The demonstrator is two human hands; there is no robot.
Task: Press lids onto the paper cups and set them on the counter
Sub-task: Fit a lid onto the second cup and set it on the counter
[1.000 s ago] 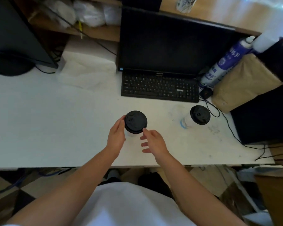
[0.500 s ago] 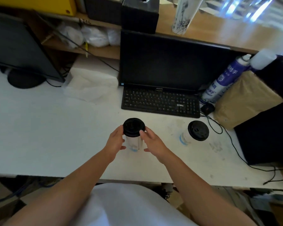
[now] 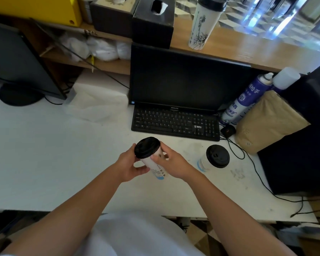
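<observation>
- Both hands grasp one white paper cup (image 3: 152,164). The left hand (image 3: 128,164) curls round its left side just under the lid, and the right hand (image 3: 171,163) wraps its fingers round the right side.
- The cup is tilted, with a black lid (image 3: 146,147) on top. It is held over the white counter (image 3: 44,154), in front of a black keyboard (image 3: 175,124). Whether its base touches the surface cannot be told.
- The cup looks light and thin-walled, so a hard squeeze would likely dent it. The rolled rim and the base are probably the stiffest places to hold. Pressing seems safest around the lid's edge.
- A second lidded cup (image 3: 204,162) stands on the counter to the right, near the right hand but apart from it.
- A black cable (image 3: 236,152) loops just beside that cup. Farther right are a spray can (image 3: 246,100) and a brown paper bag (image 3: 268,122), so that side is crowded.
- A dark monitor (image 3: 183,82) stands behind the keyboard.
</observation>
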